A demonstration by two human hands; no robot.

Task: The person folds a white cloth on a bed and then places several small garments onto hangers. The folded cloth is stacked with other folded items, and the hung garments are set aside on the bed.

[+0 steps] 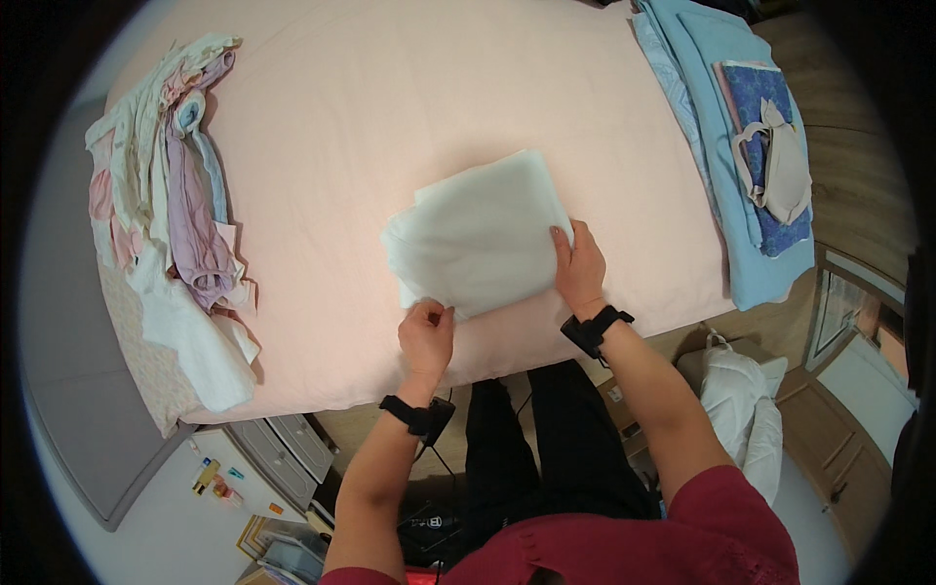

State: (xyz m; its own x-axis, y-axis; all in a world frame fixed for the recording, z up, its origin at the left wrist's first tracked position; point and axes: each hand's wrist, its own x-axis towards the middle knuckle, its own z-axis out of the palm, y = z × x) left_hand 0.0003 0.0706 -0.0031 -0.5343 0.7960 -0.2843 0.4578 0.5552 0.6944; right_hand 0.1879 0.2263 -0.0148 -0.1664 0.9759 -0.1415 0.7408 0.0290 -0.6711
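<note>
A folded white cloth [486, 234] lies on the pink bed sheet [314, 183] before me, its left side made of several uneven layers. My left hand [428, 338] pinches the cloth's near left corner between thumb and fingers. At the right edge, my right hand [580, 263] holds the cloth with the thumb on top and the fingers at the side and partly beneath. Both wrists carry black straps with small devices.
A heap of white, pink and purple garments [194, 256] lies at the bed's left. On the right are folded blue fabrics [760, 270] with a patterned blue cloth and a beige strapped item [786, 175]. A white cabinet [270, 461] stands below left.
</note>
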